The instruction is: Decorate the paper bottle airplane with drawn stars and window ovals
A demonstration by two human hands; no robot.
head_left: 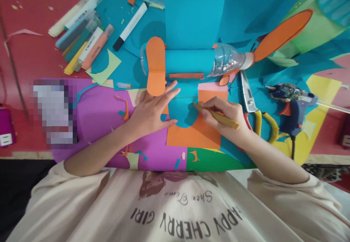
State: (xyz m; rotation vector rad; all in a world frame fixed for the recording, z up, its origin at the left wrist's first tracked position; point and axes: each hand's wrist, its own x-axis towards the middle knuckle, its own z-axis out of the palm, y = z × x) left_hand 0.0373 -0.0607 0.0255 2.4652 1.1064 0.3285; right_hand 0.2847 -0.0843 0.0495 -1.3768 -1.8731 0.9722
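My left hand [152, 111] lies flat with fingers spread, pressing a rounded blue paper piece [180, 113] onto an orange sheet [201, 130]. My right hand [224, 116] is closed on a yellow-brown pencil [218, 116], whose tip touches the edge of the blue piece. Just beyond my hands lies a clear plastic bottle [228, 60] wrapped in blue paper, with an orange paper flap [156, 66] on its left end and an orange paper blade [281, 34] at its cap.
Scissors with yellow handles [253, 107] and a blue glue gun [292, 105] lie to the right. Several markers [82, 39] and a black-and-white pen [130, 26] lie at far left. Purple [98, 114], green and blue paper sheets cover the red floor.
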